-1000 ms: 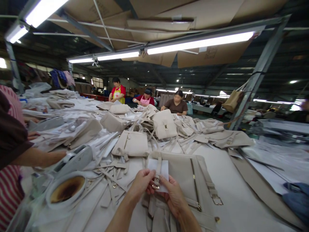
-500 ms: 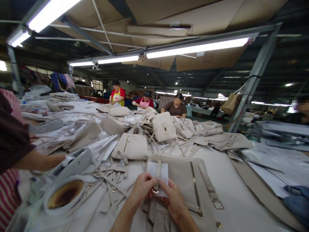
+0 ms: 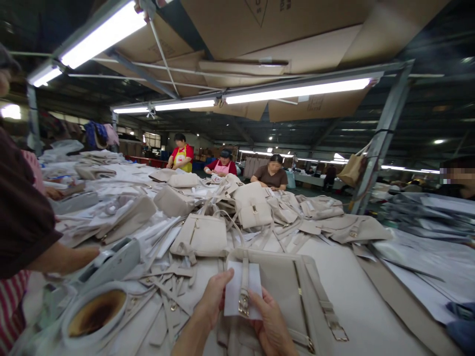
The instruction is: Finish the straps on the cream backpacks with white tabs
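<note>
A beige bag (image 3: 280, 282) with a gold zipper lies flat in front of me. A beige strap (image 3: 245, 272) with a gold buckle (image 3: 244, 306) runs down over a white sheet of paper (image 3: 230, 301). My left hand (image 3: 213, 301) grips the sheet's left edge, thumb in front and fingers mostly hidden behind. My right hand (image 3: 272, 319) pinches the strap together with the sheet, its thumb beside the buckle and its fingers behind. A second buckled strap (image 3: 328, 311) rests along the bag's right side.
Loose straps (image 3: 172, 296) and a round white tub (image 3: 69, 326) with brown stain inside are to the left. Beyond them sits a heap of beige bags (image 3: 252, 205). A co-worker's arm (image 3: 63, 254) reaches in at left; several people work across the table.
My hands have moved apart from the buckle; the left thumb has shifted up to the paper's left edge. The buckle now shows fully over the sheet. The camera view has tilted up slightly.
</note>
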Tool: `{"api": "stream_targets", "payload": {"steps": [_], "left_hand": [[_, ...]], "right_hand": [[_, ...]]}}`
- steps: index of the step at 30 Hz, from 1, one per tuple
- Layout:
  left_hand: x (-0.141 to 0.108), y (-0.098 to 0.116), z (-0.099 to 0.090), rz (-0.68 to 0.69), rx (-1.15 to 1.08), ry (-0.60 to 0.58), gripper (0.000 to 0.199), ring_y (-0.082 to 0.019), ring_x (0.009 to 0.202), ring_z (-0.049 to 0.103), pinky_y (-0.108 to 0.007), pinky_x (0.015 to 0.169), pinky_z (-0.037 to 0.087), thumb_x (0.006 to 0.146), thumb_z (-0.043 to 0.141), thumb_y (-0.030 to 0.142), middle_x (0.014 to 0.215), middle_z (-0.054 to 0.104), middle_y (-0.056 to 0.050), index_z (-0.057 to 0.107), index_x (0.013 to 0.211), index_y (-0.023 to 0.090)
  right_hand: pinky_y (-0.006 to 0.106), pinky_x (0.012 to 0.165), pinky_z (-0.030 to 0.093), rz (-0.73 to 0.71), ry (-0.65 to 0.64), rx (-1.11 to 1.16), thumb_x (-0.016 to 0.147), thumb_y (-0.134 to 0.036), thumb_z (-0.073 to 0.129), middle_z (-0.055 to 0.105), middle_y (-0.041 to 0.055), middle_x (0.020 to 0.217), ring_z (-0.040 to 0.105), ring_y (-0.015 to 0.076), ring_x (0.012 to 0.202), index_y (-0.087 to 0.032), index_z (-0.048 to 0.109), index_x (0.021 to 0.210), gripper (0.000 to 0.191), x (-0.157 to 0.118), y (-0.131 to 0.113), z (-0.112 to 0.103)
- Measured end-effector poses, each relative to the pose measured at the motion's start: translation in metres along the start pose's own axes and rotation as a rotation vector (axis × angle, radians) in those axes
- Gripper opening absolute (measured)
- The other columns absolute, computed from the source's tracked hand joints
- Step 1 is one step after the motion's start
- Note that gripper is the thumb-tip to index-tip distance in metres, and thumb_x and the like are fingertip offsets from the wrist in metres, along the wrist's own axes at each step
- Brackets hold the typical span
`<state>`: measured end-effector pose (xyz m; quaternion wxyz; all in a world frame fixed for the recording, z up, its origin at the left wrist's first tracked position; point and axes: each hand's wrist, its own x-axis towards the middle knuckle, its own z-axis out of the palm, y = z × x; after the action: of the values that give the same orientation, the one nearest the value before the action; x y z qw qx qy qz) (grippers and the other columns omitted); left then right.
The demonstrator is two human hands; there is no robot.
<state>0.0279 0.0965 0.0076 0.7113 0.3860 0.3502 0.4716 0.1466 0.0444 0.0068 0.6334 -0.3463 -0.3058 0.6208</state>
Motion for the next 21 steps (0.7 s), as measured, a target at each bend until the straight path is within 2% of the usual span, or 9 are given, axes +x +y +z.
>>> {"api": "stream_targets", "payload": {"steps": [2, 4, 9, 11, 15, 17, 19, 21], "left_hand": [[0.005, 0.0, 0.003, -0.023, -0.015, -0.008, 0.051, -0.023, 0.068, 0.066, -0.031, 0.063, 0.05, 0.058, 0.076, 0.053, 0.071, 0.07, -0.008, 0.063, 0.085, 0.012], [0.013, -0.002, 0.008, -0.038, 0.031, 0.04, 0.043, -0.021, 0.063, 0.065, -0.03, 0.06, 0.049, 0.057, 0.077, 0.043, 0.068, 0.069, -0.007, 0.064, 0.083, 0.011], [0.032, -0.009, 0.017, -0.041, 0.11, 0.105, 0.019, -0.015, 0.053, 0.057, -0.025, 0.053, 0.044, 0.056, 0.073, 0.021, 0.058, 0.064, -0.002, 0.064, 0.071, 0.012], [0.036, -0.011, 0.018, -0.033, 0.117, 0.134, 0.013, -0.013, 0.051, 0.055, -0.024, 0.051, 0.042, 0.059, 0.069, 0.018, 0.055, 0.061, -0.001, 0.064, 0.069, 0.013], [0.034, -0.012, 0.016, -0.038, 0.116, 0.157, 0.012, -0.013, 0.052, 0.055, -0.023, 0.051, 0.043, 0.061, 0.064, 0.019, 0.058, 0.062, -0.001, 0.064, 0.072, 0.014], [0.031, -0.012, 0.016, -0.035, 0.115, 0.153, 0.014, -0.014, 0.054, 0.056, -0.024, 0.053, 0.045, 0.062, 0.064, 0.02, 0.06, 0.062, -0.001, 0.065, 0.074, 0.014], [0.029, -0.011, 0.018, -0.025, 0.117, 0.136, 0.015, -0.014, 0.055, 0.056, -0.024, 0.054, 0.045, 0.061, 0.065, 0.022, 0.061, 0.063, -0.001, 0.064, 0.075, 0.014], [0.027, -0.01, 0.02, 0.008, 0.164, 0.128, 0.015, -0.014, 0.055, 0.056, -0.024, 0.053, 0.045, 0.06, 0.067, 0.024, 0.059, 0.062, -0.001, 0.063, 0.072, 0.015]], "right_hand": [[0.034, 0.07, 0.056, -0.008, 0.021, -0.006, 0.059, -0.036, 0.085, 0.077, 0.0073, 0.084, 0.071, 0.0256, 0.08, -0.015, 0.07, 0.097, 0.047, 0.001, 0.002, 0.0], [0.035, 0.072, 0.056, -0.023, 0.047, -0.023, 0.056, -0.037, 0.086, 0.077, 0.0064, 0.083, 0.071, 0.0265, 0.082, -0.015, 0.07, 0.096, 0.048, 0.005, 0.005, -0.003], [0.035, 0.079, 0.054, -0.09, 0.087, -0.141, 0.056, -0.043, 0.086, 0.077, 0.0036, 0.086, 0.07, 0.0253, 0.087, -0.018, 0.071, 0.097, 0.051, 0.018, 0.016, -0.015], [0.035, 0.08, 0.054, -0.04, 0.045, -0.125, 0.056, -0.05, 0.085, 0.077, 0.0041, 0.089, 0.07, 0.0255, 0.089, -0.019, 0.071, 0.098, 0.053, 0.018, 0.013, -0.017], [0.038, 0.072, 0.055, 0.174, -0.121, 0.077, 0.059, -0.069, 0.074, 0.077, 0.0094, 0.092, 0.071, 0.0273, 0.085, -0.017, 0.071, 0.095, 0.063, 0.009, -0.002, -0.015], [0.035, 0.069, 0.055, 0.192, -0.086, 0.096, 0.059, -0.062, 0.078, 0.077, 0.0087, 0.09, 0.071, 0.0247, 0.08, -0.017, 0.07, 0.093, 0.056, 0.008, -0.006, -0.014], [0.033, 0.066, 0.055, 0.146, 0.01, 0.056, 0.059, -0.051, 0.083, 0.077, 0.0053, 0.085, 0.07, 0.0218, 0.073, -0.019, 0.068, 0.094, 0.049, 0.01, -0.003, -0.013], [0.033, 0.063, 0.054, 0.085, 0.098, -0.001, 0.056, -0.049, 0.085, 0.075, 0.0019, 0.075, 0.069, 0.0212, 0.066, -0.021, 0.064, 0.091, 0.049, 0.016, 0.006, -0.012]]}}
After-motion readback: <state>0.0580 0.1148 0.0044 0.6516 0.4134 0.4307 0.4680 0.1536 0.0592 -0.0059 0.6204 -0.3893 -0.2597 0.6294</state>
